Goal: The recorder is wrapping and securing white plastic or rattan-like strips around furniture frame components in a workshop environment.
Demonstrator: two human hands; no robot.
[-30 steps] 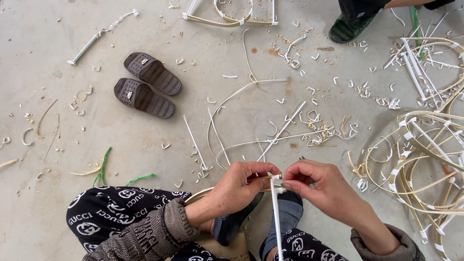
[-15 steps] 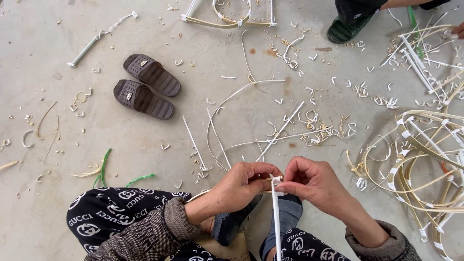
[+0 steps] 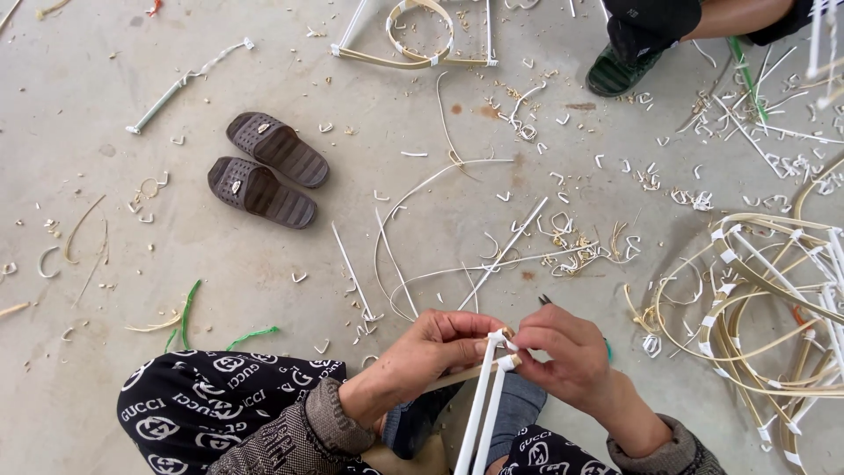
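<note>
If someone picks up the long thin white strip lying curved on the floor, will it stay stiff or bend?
The long thin white strip probably flexes: it already lies in a curve. It looks light, being very slender. It seems unlikely to roll, looking flat.

The person is wearing black trousers (image 3: pixel 220 400) covered in white lettering and round emblems, plus a grey-brown patterned knit sweater with ribbed cuffs (image 3: pixel 330 422).

Concrete floor (image 3: pixel 114 255) carries brown slippers (image 3: pixel 264 169), scattered white strip offcuts (image 3: pixel 563 242), green scraps (image 3: pixel 189 310), cane frames (image 3: pixel 765 299).
</note>
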